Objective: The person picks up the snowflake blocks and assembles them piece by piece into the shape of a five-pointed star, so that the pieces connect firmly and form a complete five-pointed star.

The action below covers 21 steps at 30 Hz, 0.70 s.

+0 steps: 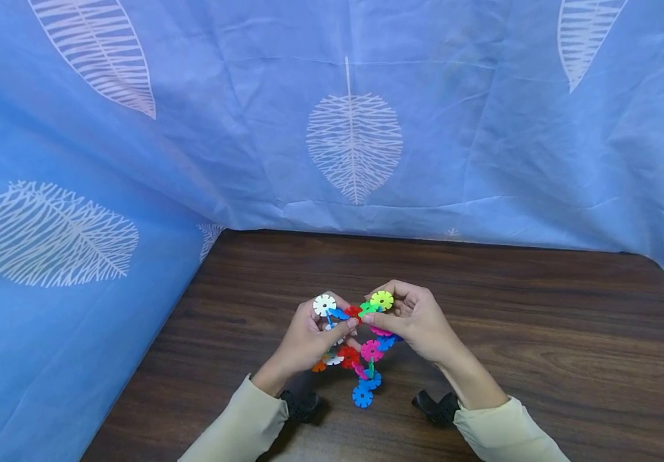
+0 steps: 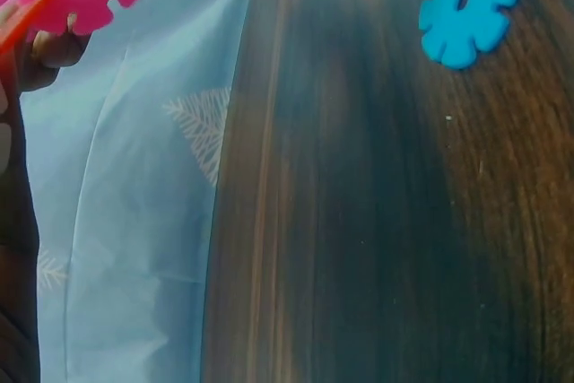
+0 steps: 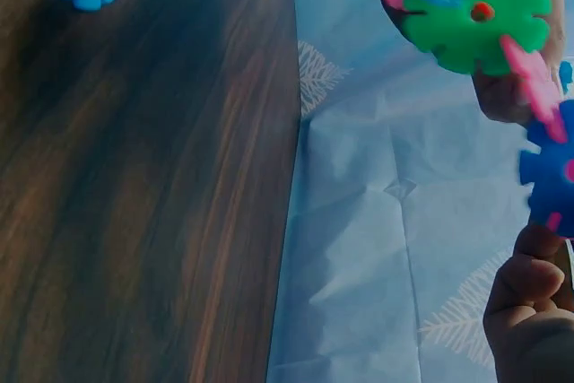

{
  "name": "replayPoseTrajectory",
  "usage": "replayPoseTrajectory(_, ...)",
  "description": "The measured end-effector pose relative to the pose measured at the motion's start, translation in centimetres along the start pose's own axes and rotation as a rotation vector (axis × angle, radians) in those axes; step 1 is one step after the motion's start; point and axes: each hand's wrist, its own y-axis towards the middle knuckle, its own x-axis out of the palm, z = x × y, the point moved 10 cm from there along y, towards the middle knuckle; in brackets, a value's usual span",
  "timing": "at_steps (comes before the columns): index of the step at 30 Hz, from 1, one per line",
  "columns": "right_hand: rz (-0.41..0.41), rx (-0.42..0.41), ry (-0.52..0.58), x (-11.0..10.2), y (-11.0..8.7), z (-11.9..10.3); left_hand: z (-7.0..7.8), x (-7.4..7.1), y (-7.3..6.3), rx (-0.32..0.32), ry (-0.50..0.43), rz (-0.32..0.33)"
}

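Observation:
Several notched plastic discs, slotted into one another, form a colourful looped chain held up between both hands. My left hand [image 1: 304,343] pinches it near a red disc [image 1: 353,312], with a white disc [image 1: 324,305] standing above the fingers. From the other side my right hand [image 1: 424,324] grips the chain beside a green disc [image 3: 493,15], thumb and fingers close to the left thumb. A yellow disc [image 1: 382,300] overlaps the right fingers. Lower down hang a pink disc [image 1: 371,350] and a blue disc [image 1: 362,396]. Fingers hide part of the chain.
Beneath the hands lies a dark wood-grain table [image 1: 539,346]. Blue cloth [image 1: 453,141] with white leaf prints hangs behind it and along its left side. Black wrist mounts [image 1: 437,409] sit at both sleeve cuffs.

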Motion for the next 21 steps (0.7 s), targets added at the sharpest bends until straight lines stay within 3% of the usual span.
replayPoseTrajectory(5,0.0,0.019,-0.036,0.0,0.1,0.1,-0.2,0.1,0.1,-0.002,0.011,-0.006)
replayPoseTrajectory(9,0.04,0.004,-0.137,-0.5,0.1,-0.1,-0.7,0.1,0.0,-0.064,-0.013,-0.012)
replayPoseTrajectory(13,0.072,-0.05,-0.251,-0.7,0.2,-0.7,-1.3,0.0,-0.3,-0.158,-0.102,-0.022)
replayPoseTrajectory(16,0.057,-0.069,-0.268,-0.6,0.3,-1.0,-1.6,0.1,-0.5,-0.211,-0.172,-0.045)
replayPoseTrajectory(21,-0.021,-0.056,-0.316,-0.7,0.3,-1.1,-1.5,-0.1,-0.4,-0.239,-0.266,-0.073)
